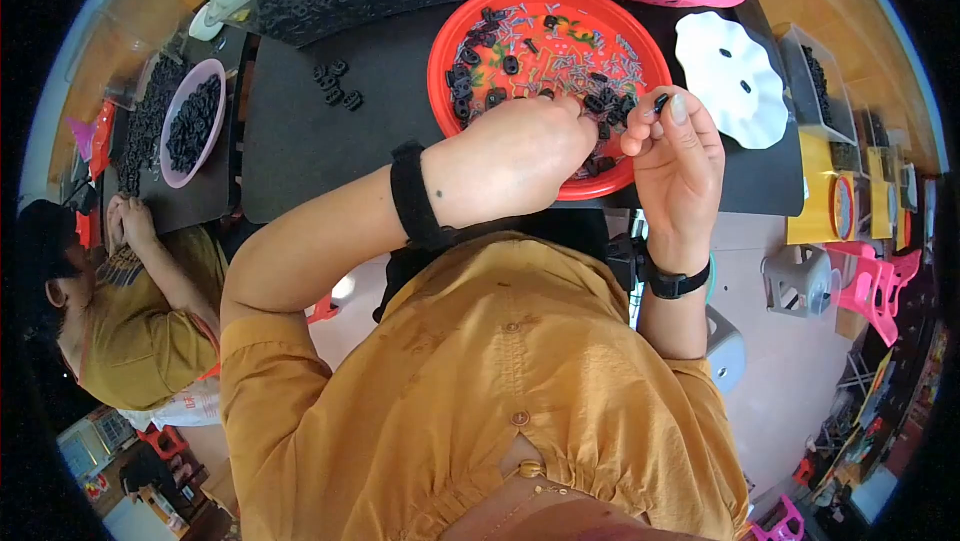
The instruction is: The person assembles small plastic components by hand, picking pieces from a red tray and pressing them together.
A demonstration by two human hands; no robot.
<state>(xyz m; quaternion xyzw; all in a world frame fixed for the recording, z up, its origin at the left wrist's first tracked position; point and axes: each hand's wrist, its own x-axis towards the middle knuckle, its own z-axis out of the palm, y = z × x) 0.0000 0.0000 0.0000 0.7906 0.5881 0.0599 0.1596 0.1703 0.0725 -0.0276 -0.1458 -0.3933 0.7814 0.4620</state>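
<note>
Standing in this room, I see a person in a mustard-yellow blouse seated at a dark matte counter (320, 156). On it sits a round red plastic tray (436, 71), strewn with small black oval pieces (511, 65) and slim silvery metal bits (625, 51), possibly screws.

The right hand (685, 161) is raised at the tray's right rim, its grip pinching a small glossy black piece (661, 103) between thumb and fingers. The left hand (525, 151) reaches across the tray, fingers down among the parts; its fingertips are partly hidden, so I cannot tell whether its grip pinches anything.

To the right lies a white scalloped plate (710, 111) bearing two small black pieces; a loose cluster of black parts (338, 86) rests left of the tray.

The step in hand appears to be picking out small parts. The next move, I judge, calls for a light, steady pinch on the right, while the left fingers single out one part from the jumble.
</note>
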